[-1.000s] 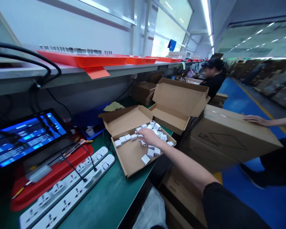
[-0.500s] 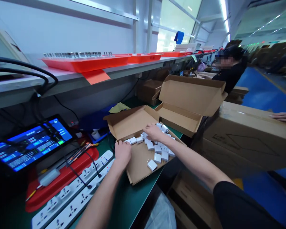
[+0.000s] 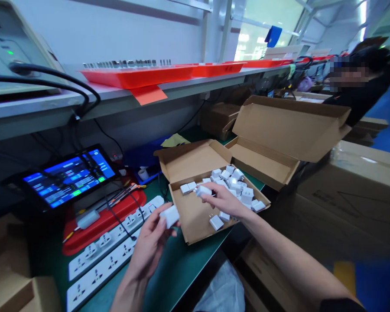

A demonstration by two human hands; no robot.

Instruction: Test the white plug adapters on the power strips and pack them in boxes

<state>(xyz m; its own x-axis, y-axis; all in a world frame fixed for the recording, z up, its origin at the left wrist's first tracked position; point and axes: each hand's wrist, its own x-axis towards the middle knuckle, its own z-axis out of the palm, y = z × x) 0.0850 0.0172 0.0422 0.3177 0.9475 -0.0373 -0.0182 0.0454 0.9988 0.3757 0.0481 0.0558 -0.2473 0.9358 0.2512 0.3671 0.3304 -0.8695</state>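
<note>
My left hand (image 3: 154, 236) is closed on a white charger plug (image 3: 170, 216), just off the near left edge of an open cardboard box (image 3: 195, 227). Over that box, my right hand (image 3: 223, 198) pinches another white charger plug (image 3: 203, 191) between thumb and fingers. Several more white charger plugs (image 3: 247, 195) lie heaped in the right part of the box. Two plugs (image 3: 188, 187) rest side by side near its back left corner, and a loose one (image 3: 216, 222) with its prongs showing lies near the front.
Two long white power strips (image 3: 112, 262) run along the green table (image 3: 195, 268) at left. Behind them are a red tray (image 3: 94, 234) and a lit screen (image 3: 73, 175). A second open cardboard box (image 3: 263, 156) stands behind right. Orange trays (image 3: 143, 77) line the shelf above; a co-worker (image 3: 360, 82) sits beyond.
Both hands have lifted charger plugs. My left hand has come off the box edge toward me, and my right hand has risen from the heap. The view has turned left.
</note>
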